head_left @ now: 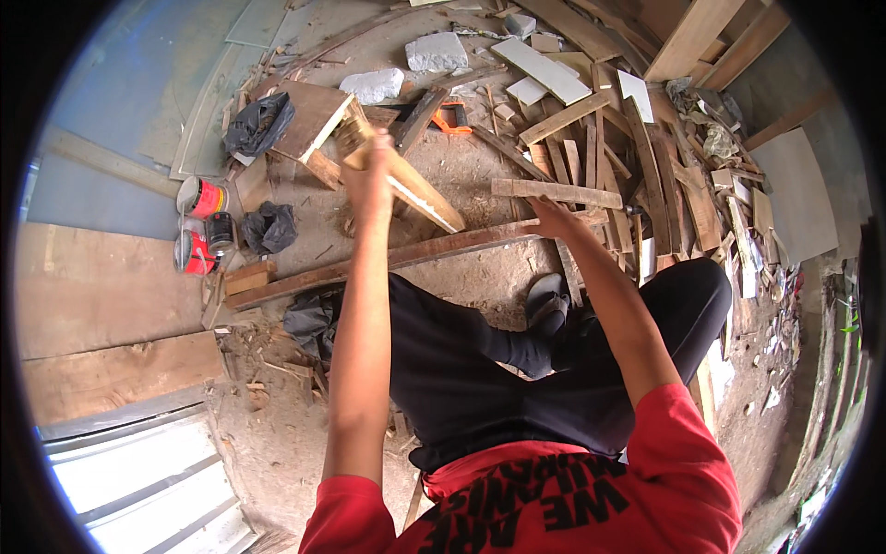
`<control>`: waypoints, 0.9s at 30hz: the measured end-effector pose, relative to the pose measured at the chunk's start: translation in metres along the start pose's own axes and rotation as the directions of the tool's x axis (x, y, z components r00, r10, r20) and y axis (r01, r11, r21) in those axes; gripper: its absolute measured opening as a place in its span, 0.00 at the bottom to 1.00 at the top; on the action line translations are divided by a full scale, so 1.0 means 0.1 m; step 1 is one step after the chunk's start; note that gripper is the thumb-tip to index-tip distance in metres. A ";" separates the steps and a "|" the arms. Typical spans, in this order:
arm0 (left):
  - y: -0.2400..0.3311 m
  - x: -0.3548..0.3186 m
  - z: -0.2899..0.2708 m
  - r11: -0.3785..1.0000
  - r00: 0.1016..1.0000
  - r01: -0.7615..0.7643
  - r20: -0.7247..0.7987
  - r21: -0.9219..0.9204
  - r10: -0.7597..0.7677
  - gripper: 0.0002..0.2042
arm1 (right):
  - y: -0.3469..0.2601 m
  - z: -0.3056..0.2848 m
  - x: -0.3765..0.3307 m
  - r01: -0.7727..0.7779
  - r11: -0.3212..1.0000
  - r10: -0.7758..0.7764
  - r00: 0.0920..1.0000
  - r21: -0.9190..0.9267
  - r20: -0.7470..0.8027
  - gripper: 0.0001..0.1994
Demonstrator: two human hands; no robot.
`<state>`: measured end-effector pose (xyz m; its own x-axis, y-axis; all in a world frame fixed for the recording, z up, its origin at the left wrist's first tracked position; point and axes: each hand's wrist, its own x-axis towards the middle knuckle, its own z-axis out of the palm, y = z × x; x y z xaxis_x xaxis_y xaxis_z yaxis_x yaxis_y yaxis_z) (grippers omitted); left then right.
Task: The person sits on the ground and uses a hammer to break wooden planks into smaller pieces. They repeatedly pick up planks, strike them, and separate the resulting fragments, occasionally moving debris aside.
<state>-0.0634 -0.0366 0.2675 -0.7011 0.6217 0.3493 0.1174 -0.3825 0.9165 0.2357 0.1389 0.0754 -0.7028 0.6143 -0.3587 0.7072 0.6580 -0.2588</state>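
Observation:
My left hand (369,171) is raised in front of me and shut on one end of a short wooden slat (425,198) with a pale edge, which slants down to the right. My right hand (554,219) reaches forward and rests, fingers spread, on the far end of a long dark plank (425,251) lying across the sandy ground by my knees. A flat wooden strip (554,192) lies just beyond that hand. My legs in black trousers are folded below, one foot in a dark sandal (546,303).
Two red tins (200,197) (192,252) and black plastic bags (258,122) (270,227) lie left. A small wooden stool (309,115), an orange-handled saw (452,120) and white blocks (436,52) lie ahead. Scrap timber (664,175) piles right; plywood sheets (92,295) left.

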 end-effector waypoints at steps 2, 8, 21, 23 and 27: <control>-0.22 -0.16 0.09 0.983 0.992 0.038 0.115 0.182 -0.059 0.20 | -0.32 -0.18 0.12 0.096 0.990 -0.089 0.994 0.106 -0.068 0.54; -0.27 -0.34 0.10 0.970 0.925 0.088 0.342 0.226 -0.164 0.22 | -1.46 -0.96 -0.15 0.348 0.911 -0.316 0.934 0.222 -0.165 0.55; 0.76 -0.81 -0.10 0.984 0.949 -0.149 -0.294 -0.101 0.113 0.29 | -0.60 0.67 -0.11 0.163 0.908 -0.277 0.924 -0.386 -0.263 0.18; 0.77 -0.91 -0.09 0.988 0.914 -0.118 -0.399 -0.098 0.070 0.29 | -0.57 0.69 -0.13 0.104 0.898 -0.295 0.863 -0.427 -0.410 0.14; 0.93 -0.92 -0.19 0.982 0.892 -0.184 -0.425 -0.033 0.153 0.29 | -0.78 0.47 -0.23 0.069 0.902 -0.319 0.773 -0.427 -0.548 0.11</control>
<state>-0.0015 -0.1427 0.3167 -0.9065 0.2054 0.3690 0.2215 -0.5127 0.8295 0.1999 0.0531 0.0619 -0.8111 0.5042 0.2964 0.5564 0.8215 0.1251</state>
